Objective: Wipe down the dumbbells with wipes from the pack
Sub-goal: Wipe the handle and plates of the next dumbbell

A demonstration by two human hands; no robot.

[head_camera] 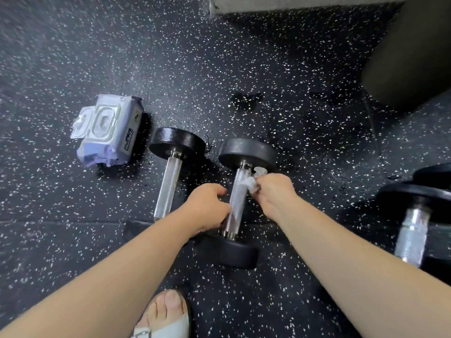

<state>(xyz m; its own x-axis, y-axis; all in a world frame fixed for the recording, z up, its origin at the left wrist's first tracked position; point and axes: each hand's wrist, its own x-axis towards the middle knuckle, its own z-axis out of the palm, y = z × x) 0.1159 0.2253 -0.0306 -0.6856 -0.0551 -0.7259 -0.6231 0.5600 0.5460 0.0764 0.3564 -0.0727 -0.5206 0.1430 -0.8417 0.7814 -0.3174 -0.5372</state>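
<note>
Down at the centre of the head view, on the speckled floor (244,69), my left hand (207,208) curls its fingers (223,209) round the lower handle of the middle dumbbell (238,201), I judge to stop it rolling, while my right hand (275,193) pinches a crumpled wipe (251,182) against the upper knurling, toward 12 o'clock. At 10 o'clock the pack (109,132) lies with its lid (81,123) flipped open, handy for another wipe; its side label (128,139) is too blurred to read.
</note>
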